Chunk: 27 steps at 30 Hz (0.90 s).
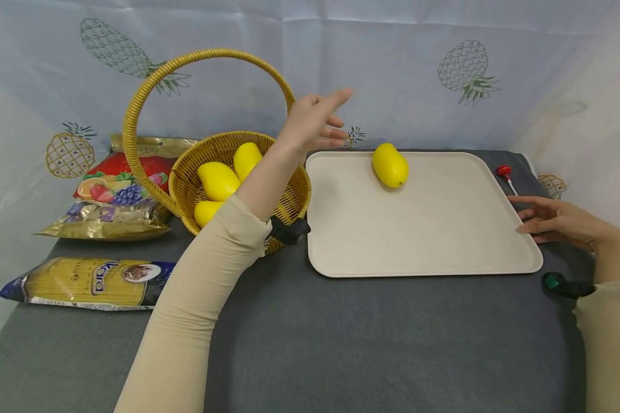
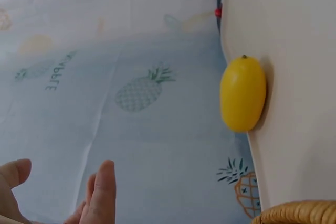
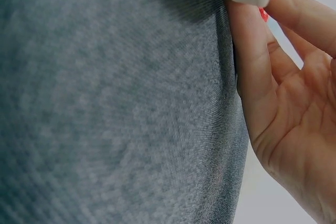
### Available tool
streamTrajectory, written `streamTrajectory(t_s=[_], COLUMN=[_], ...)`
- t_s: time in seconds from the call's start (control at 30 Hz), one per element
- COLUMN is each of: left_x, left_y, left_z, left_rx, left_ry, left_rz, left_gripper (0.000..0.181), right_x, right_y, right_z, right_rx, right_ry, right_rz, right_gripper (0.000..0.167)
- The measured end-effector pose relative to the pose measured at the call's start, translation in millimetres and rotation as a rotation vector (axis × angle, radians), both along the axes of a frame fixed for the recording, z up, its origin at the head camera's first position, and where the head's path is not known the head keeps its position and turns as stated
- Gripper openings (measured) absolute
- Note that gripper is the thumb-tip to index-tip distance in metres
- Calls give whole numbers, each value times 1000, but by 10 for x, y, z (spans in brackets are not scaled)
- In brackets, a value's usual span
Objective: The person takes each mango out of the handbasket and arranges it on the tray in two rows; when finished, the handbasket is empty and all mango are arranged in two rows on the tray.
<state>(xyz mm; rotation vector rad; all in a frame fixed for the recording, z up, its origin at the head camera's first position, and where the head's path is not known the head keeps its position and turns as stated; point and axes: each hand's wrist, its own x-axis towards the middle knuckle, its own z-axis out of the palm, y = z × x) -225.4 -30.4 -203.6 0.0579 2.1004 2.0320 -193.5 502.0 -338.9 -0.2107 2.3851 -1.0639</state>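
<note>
My left hand (image 1: 312, 123) hovers above the far rim of the wicker basket (image 1: 188, 186), near the tray's far left corner. Its fingers are loosely extended and hold nothing. A yellow mango (image 1: 390, 166) lies at the far edge of the beige tray (image 1: 434, 229), to the right of that hand. In the left wrist view the same mango (image 2: 243, 94) appears whole, apart from my fingers (image 2: 102, 195). At the tray's right edge, my right hand (image 1: 563, 221) touches the rim with thumb and forefinger, fingers mostly straight. Several more mangoes (image 1: 219, 180) sit in the basket, partly hidden by my left forearm.
The basket's tall handle (image 1: 206, 53) arches up beside my left hand. Left of it lie a fruit-printed candy bag (image 1: 119, 189) and a pasta pack (image 1: 88, 281). A red lollipop (image 1: 504, 171) lies beyond the tray's right side. Behind hangs a pineapple-print cloth (image 1: 382, 57).
</note>
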Motion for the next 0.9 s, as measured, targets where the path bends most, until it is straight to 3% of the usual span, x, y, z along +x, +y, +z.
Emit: streamTrajectory(t_s=[0.17, 0.6, 0.9], left_x=[-14, -18, -97], left_y=[-129, -473, -642], left_z=[1, -73, -115], left_rx=[-19, -174, -221], left_ry=[-5, -27, -74], left_rz=[11, -35, 25], left_gripper=[51, 52, 52], right_x=[6, 14, 22], right_y=[6, -18, -23], right_z=[-4, 24, 13], right_rx=[5, 7, 22], right_ry=[-4, -2, -3], right_rz=[1, -7, -16], right_gripper=[69, 69, 69])
